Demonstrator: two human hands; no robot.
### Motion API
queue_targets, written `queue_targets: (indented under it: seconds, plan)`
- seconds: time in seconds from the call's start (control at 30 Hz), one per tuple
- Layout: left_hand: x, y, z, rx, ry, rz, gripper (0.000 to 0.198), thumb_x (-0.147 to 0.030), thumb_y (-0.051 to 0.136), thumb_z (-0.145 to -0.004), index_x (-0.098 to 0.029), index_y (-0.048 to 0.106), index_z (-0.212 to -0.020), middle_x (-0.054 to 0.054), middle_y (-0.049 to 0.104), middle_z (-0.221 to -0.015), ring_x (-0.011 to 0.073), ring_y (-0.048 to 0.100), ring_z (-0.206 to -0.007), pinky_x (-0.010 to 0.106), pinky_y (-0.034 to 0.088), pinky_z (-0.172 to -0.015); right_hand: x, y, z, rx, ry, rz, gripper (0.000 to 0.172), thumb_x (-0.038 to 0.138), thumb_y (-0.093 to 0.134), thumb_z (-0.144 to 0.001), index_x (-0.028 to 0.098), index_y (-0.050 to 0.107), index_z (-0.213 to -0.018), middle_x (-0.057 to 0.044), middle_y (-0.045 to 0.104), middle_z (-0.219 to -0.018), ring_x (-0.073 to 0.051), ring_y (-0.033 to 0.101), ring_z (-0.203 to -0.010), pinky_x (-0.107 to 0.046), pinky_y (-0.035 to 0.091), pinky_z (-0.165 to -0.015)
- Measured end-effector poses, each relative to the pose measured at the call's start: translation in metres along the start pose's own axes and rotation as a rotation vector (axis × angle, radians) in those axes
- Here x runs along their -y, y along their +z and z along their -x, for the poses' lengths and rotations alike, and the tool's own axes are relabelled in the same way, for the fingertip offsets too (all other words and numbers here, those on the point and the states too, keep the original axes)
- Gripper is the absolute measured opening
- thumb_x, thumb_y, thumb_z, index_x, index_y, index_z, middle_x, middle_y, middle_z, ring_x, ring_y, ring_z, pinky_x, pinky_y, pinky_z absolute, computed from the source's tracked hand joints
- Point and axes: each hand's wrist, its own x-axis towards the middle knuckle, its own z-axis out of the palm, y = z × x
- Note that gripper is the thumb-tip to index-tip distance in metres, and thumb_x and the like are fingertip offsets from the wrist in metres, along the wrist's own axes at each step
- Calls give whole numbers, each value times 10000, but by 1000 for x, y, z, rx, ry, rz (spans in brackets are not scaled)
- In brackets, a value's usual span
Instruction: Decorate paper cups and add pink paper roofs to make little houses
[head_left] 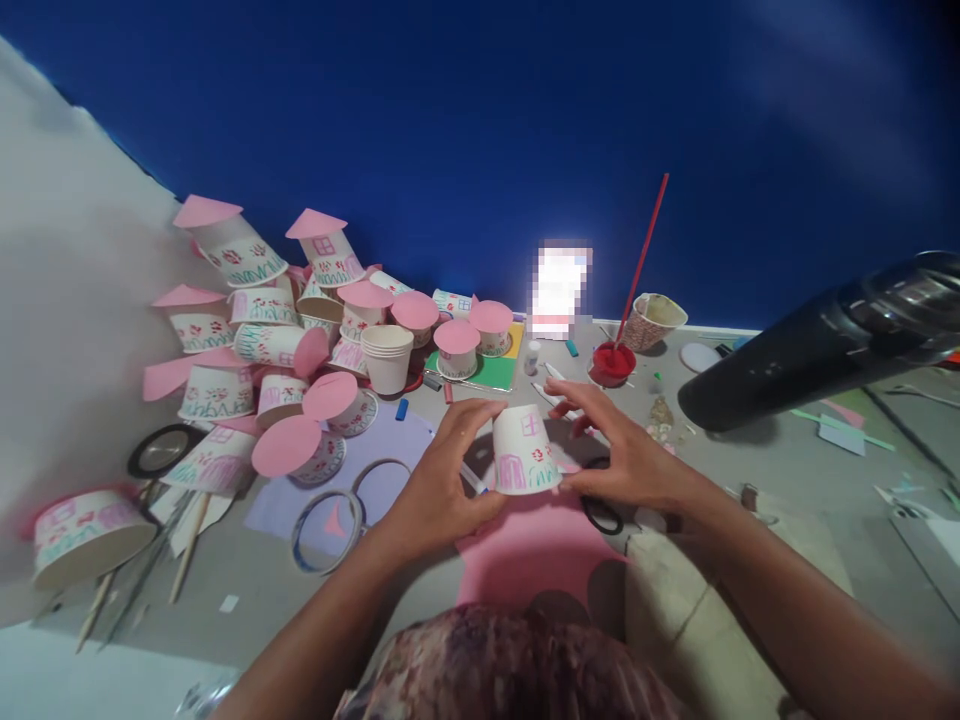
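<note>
An upside-down white paper cup [523, 450], drawn with a purple window and door, red flowers and green grass, is in front of me. My left hand [448, 475] grips it from the left, fingers at its upper edge and thumb near the rim. On the other side my right hand [619, 450] has its fingers spread; its thumb is close to the rim, and I cannot tell whether it touches. Below the cup lies pink paper [517, 560] with round pieces cut out of it. Scissors with black handles [602, 500] are partly hidden by my right hand.
Decorated cups with pink paper roofs [289, 447] are piled at the left. Plain stacked cups [387, 360] stand beside them. Tape rings [326, 530] lie on purple paper. A red pot with a stick [613, 365], a lit blurred screen [559, 290] and a dark bottle [795, 350] are farther back.
</note>
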Motion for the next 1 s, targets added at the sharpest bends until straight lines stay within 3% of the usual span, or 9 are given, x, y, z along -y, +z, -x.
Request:
queue_targets:
  seconds: [0.1,0.13,0.23,0.37,0.5,0.67,0.77,0.87,1.0]
  plan:
    - [6,0,1,-62,-11,-67,757,-55,653,-760,-290,448,-1450,97,515,-1464,287,501,-1422,478,465,-1202,-1,-5,-1,-168,107,49,344,280,767,-846,251,759,-1188,-72,771,-1140,-202,724,-861,-305,568,-685]
    - [8,1,1,-77,-11,-84,739,-61,646,-767,-286,450,-1443,101,516,-1457,290,505,-1421,481,470,-1199,-1,-9,-2,-262,161,87,175,307,745,-863,230,792,-1013,-52,793,-984,-184,708,-755,-295,546,-639]
    - [15,2,1,-112,-5,-129,733,-74,640,-774,-290,442,-1446,107,521,-1441,302,530,-1398,497,497,-1176,-2,-34,-5,-569,289,204,239,413,678,-923,202,765,-854,-24,763,-730,-163,646,-581,-287,508,-572]
    - [23,7,0,-127,-25,-164,664,-143,662,-838,-314,442,-1440,108,533,-1420,315,575,-1346,516,559,-1107,1,-83,-27,-778,397,527,357,466,547,-987,182,760,-951,-53,778,-791,-191,689,-670,-312,524,-658]
    - [25,6,0,-153,-42,-138,613,-268,709,-873,-323,452,-1427,110,550,-1403,350,586,-1328,575,570,-1084,-1,-117,-65,-731,505,720,373,512,657,-918,193,784,-1063,-75,793,-839,-271,734,-823,-363,517,-749]
    - [23,5,1,-171,-83,-103,630,-354,738,-874,-331,465,-1442,112,546,-1406,358,587,-1329,591,571,-1077,-20,-121,-110,-623,679,853,569,672,655,-897,180,769,-1160,-158,804,-955,-368,745,-984,-437,526,-826]
    - [22,8,0,-194,-79,-69,606,-337,736,-858,-327,498,-1415,106,563,-1382,349,597,-1316,579,569,-1078,-28,-121,-128,-557,725,898,467,614,680,-904,180,781,-1046,-178,803,-1017,-370,747,-1012,-428,529,-837]
    - [23,10,0,-209,-56,-58,591,-309,720,-852,-333,509,-1403,100,570,-1382,341,602,-1310,566,570,-1074,-28,-119,-128,-520,716,898,295,470,651,-947,206,781,-959,-149,811,-1013,-333,756,-991,-386,527,-814]
    - [28,10,4,-191,-72,-75,612,-317,704,-874,-342,477,-1442,101,548,-1417,338,588,-1321,572,552,-1096,-18,-105,-91,-504,615,857,361,476,534,-998,226,766,-879,-116,812,-885,-311,765,-912,-372,526,-797]
